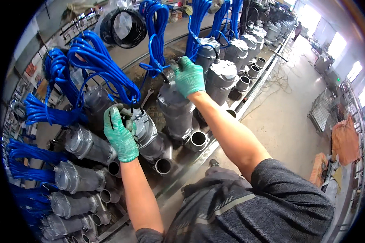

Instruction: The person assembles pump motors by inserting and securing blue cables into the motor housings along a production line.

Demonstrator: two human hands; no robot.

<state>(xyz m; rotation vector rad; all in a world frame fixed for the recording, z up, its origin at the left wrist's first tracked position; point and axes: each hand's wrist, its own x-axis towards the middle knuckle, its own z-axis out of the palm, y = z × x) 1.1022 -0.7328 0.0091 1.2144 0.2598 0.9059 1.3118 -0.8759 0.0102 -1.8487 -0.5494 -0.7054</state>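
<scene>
Both of my hands wear green gloves with dark palms and fingertips. My left hand [121, 133] is closed at the top of a grey submersible pump [147, 135], beside its cable entry; what its curled fingers hold is hidden. My right hand [188, 77] is raised over the top of the neighbouring pump [175, 111], its fingers closed near that pump's black cable end [165, 77]. I cannot make out what is in them. A blue cable coil [105, 69] hangs just beyond my left hand, and another blue coil [155, 24] hangs beyond my right.
More grey pumps [221, 83] with blue coils stand in a row along the metal-edged bench [202, 156]. An open-end wrench [149, 95] lies between pumps. A black coil [123, 30] hangs at the back. On the right are a wire cage [323, 111] and an orange cloth [345, 139].
</scene>
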